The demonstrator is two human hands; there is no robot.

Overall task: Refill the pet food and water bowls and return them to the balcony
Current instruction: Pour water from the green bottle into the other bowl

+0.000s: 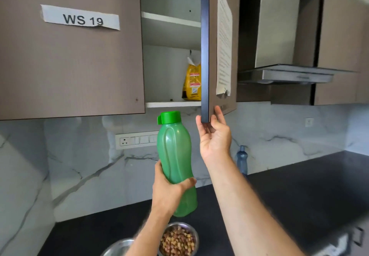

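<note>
The left hand has its grip closed around a translucent green plastic water bottle, upright above the dark worktop. The right hand pinches the open brown cabinet door's lower corner. Below, 1 steel bowl of brown kibble sits beside an empty steel bowl.

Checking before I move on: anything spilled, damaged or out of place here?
No spills. The paper sheet on the open cabinet door has a torn, curled bottom corner. The "WS 19" label sits crooked.
</note>
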